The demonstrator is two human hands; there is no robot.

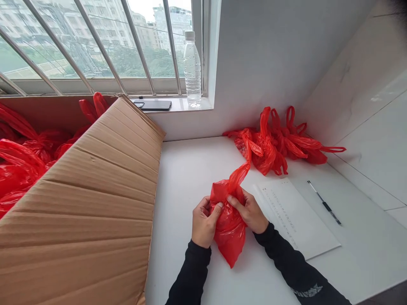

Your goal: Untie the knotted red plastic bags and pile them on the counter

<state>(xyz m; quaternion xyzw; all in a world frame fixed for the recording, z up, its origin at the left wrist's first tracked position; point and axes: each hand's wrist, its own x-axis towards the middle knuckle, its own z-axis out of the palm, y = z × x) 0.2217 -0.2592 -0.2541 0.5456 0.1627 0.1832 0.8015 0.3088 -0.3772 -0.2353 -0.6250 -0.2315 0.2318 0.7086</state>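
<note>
Between my two hands is a red plastic bag (pixel 231 239), its handle twisted upward and its lower corner pointing toward me. My left hand (pixel 204 222) grips the bag's left side, thumb pressed on the front. On the other side my right hand (pixel 251 211) pinches the bag near its neck, thumb also in front. What the bag contains is hidden by the plastic. Just beyond it lies a pile of red plastic bags (pixel 269 146) with looped handles, against the wall.
A large cardboard box (pixel 104 203) full of red bags (pixel 23 169) stands at left, its flap folded outward. Right of my hands lie a written paper pad (pixel 295 216) and a pen (pixel 324 204). A water bottle (pixel 192 72) and a phone (pixel 154 105) rest on the windowsill.
</note>
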